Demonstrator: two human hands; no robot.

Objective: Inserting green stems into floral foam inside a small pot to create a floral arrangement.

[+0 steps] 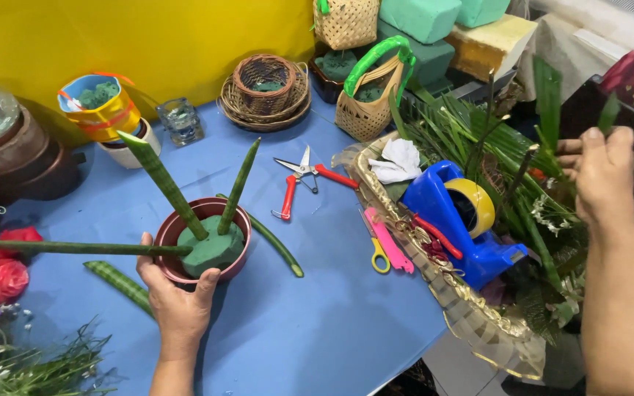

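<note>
Head view shows the left hand (177,297) gripping the near rim of a dark red pot (203,242), thumb and fingers spread around it. Just beyond its fingers sits one green foam block (210,248) with three stiff green stalks (163,180) stuck in; two more stalks lie on the blue table (295,330) beside the pot. The right hand (599,176), far to the right, pinches a green leaf (548,95) among cut foliage. Beyond the pot lie red-handled shears (302,180).

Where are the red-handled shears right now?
In the head view, the red-handled shears lie open on the blue table near its middle, between the maroon pot and the blue tape dispenser.
</note>
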